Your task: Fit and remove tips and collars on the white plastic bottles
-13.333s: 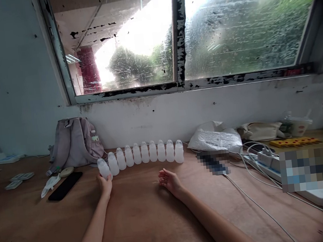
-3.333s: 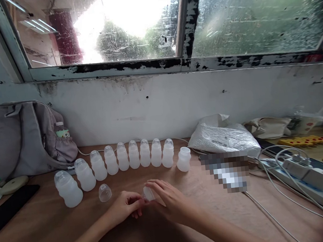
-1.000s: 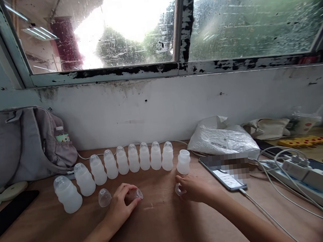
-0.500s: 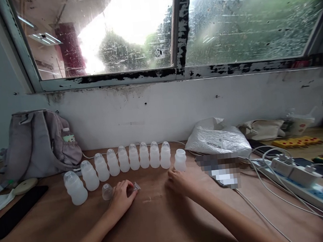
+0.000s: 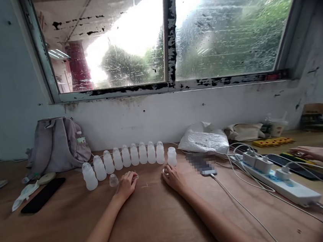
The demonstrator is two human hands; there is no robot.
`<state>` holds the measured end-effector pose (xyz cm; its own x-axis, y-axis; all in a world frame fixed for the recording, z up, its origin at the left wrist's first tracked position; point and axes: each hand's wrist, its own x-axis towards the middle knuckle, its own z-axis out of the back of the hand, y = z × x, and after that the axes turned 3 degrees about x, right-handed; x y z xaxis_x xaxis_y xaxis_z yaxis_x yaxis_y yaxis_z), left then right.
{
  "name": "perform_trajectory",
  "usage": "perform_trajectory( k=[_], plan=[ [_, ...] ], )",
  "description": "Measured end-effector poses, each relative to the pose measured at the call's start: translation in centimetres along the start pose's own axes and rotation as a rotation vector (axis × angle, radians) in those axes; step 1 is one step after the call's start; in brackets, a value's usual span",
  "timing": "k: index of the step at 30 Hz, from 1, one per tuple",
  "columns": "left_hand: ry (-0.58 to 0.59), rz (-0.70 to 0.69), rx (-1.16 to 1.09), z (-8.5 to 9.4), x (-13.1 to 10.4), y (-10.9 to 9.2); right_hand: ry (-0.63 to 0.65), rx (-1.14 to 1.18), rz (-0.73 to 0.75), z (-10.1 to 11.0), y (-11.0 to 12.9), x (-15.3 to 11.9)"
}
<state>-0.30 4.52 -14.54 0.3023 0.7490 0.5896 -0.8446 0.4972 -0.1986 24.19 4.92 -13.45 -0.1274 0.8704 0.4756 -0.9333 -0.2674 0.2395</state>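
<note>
While I watch by head cam, both hands are at table [image 5: 158,229].
L hand [image 5: 127,183] has fingers narrow, holding small clear piece [image 5: 137,176] near clear cap [image 5: 113,180]; R hand [image 5: 173,178] pinches clear ring [image 5: 165,171] before open btl [image 5: 172,157]. Nine capped btls [image 5: 143,155] stand in curved row, w/ phone [image 5: 209,170] at right.

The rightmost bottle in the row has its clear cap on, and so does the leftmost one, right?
Not quite: the head view shows the rightmost bottle with no cap, its neck bare. The leftmost bottle does have its clear cap on.
</note>
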Motion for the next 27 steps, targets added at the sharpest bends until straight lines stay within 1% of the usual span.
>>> perform_trajectory(
  k=[2, 5, 6, 8, 10, 12, 15, 18, 23, 27],
  plan=[
    [-0.061, 0.049, 0.071, 0.5, -0.2, -0.3, -0.005, 0.018, -0.002, 0.0, -0.2, -0.3],
    [-0.211, 0.120, 0.203, 1.5, -0.6, -0.2, 0.015, 0.081, 0.011, -0.1, -0.6, -0.5],
    [-0.257, 0.151, 0.247, 1.8, -0.8, 0.0, 0.025, 0.104, 0.009, -0.2, -0.7, -0.4],
    [-0.314, 0.232, 0.322, 2.2, -1.0, 0.9, 0.037, 0.141, -0.001, -0.3, -0.9, -0.3],
    [-0.337, 0.314, 0.345, 2.2, -1.1, 2.2, 0.038, 0.159, -0.014, -0.5, -1.1, -0.2],
    [-0.358, 0.368, 0.307, 2.0, -1.3, 3.7, 0.036, 0.169, -0.016, -0.6, -1.1, -0.1],
    [-0.392, 0.419, 0.199, 1.7, -1.5, 5.7, 0.039, 0.176, -0.014, -0.6, -1.1, -0.1],
    [-0.381, 0.453, 0.112, 1.6, -1.8, 7.0, 0.052, 0.177, -0.009, -0.5, -1.2, -0.1],
    [-0.361, 0.472, 0.081, 1.7, -2.1, 7.7, 0.069, 0.163, -0.008, -0.6, -1.4, -0.2],
    [-0.375, 0.489, 0.088, 2.3, -2.0, 7.1, 0.082, 0.162, -0.015, -0.7, -1.6, -0.2]
  ],
)
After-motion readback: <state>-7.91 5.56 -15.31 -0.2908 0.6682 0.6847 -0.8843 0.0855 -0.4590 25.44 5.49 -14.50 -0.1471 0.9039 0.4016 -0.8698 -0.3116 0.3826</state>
